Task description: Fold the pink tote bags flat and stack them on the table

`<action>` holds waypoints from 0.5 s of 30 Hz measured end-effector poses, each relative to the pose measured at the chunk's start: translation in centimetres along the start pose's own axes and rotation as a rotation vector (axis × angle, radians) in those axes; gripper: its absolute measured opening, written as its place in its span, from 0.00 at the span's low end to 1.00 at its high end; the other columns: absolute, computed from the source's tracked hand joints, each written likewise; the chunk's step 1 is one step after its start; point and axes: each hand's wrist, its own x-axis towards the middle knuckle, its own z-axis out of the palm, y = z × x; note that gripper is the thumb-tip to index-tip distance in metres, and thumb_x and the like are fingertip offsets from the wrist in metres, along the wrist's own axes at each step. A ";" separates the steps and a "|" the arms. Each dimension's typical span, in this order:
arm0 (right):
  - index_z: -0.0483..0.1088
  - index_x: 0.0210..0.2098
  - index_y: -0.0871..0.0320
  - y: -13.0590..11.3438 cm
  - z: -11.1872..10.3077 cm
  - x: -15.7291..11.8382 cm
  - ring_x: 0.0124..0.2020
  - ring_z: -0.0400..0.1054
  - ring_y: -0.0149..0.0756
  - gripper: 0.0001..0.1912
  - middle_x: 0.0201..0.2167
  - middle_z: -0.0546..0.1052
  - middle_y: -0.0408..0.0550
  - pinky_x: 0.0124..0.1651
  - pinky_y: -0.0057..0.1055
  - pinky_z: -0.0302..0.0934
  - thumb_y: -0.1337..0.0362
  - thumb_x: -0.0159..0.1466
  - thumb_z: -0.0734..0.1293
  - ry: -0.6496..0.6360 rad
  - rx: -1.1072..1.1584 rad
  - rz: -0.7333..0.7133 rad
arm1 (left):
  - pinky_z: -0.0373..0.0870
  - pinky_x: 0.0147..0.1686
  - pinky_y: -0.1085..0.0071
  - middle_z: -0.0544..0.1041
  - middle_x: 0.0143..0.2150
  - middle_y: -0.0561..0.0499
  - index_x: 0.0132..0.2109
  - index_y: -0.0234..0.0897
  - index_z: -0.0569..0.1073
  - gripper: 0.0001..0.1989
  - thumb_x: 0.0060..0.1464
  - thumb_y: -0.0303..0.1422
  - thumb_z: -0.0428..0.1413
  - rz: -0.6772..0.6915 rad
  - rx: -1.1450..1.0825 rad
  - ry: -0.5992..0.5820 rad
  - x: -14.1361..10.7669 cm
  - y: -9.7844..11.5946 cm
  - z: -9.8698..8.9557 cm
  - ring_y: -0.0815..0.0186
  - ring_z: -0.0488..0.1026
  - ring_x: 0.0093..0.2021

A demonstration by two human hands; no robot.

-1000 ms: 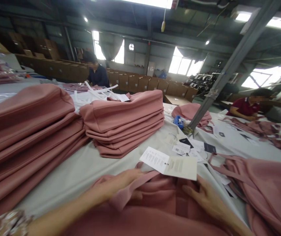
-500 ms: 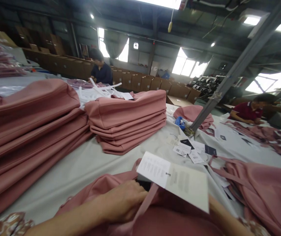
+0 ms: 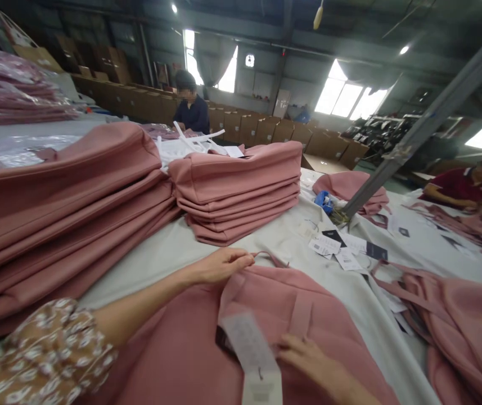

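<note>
A soft pink bag [image 3: 173,337] lies right in front of me on the table. My left hand [image 3: 219,265] is closed on its top edge, close to a thin strap loop, with the fingertips partly hidden. Lower down, my right hand [image 3: 308,360] rests on the bag's face beside a flat pink strap [image 3: 300,315]. Its fingers look stretched out, slightly blurred. A folded white hang tag [image 3: 251,351] hangs over the bag between both hands, blurred, with a dark piece showing under its left edge.
Stacked pink bags [image 3: 236,185] stand behind, and a bigger stack [image 3: 67,214] is at left. Loose tags [image 3: 342,247] lie right of centre near a slanted metal post [image 3: 409,140]. Another pink bag [image 3: 472,315] lies at right. Two people work farther off.
My left hand has moved up to the bag's top edge. The bag's upper part now lies spread flatter, and the tag has swung down. My right hand has come into view on the bag.
</note>
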 end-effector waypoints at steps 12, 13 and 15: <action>0.45 0.68 0.58 -1.0 4.6 0.5 0.65 0.50 0.58 0.45 0.65 0.57 0.60 0.61 0.61 0.53 0.48 0.59 0.67 0.248 -0.186 0.318 | 0.59 0.63 0.55 0.65 0.64 0.49 0.61 0.48 0.63 0.21 0.62 0.37 0.50 -0.150 0.320 0.227 -12.6 2.4 7.5 0.59 0.60 0.64; 0.42 0.68 0.57 -1.0 5.2 0.8 0.65 0.49 0.58 0.45 0.65 0.56 0.59 0.61 0.62 0.52 0.51 0.60 0.67 0.284 -0.203 0.305 | 0.58 0.63 0.54 0.62 0.66 0.50 0.63 0.49 0.61 0.24 0.61 0.38 0.51 -0.155 0.340 0.234 -13.2 2.3 8.2 0.58 0.58 0.65; 0.38 0.69 0.56 -1.4 6.4 1.0 0.63 0.55 0.54 0.44 0.64 0.59 0.58 0.58 0.57 0.59 0.56 0.62 0.65 0.360 -0.167 0.329 | 0.60 0.62 0.54 0.56 0.69 0.49 0.66 0.51 0.55 0.33 0.56 0.38 0.57 -0.157 0.377 0.230 -14.4 1.7 9.8 0.55 0.56 0.66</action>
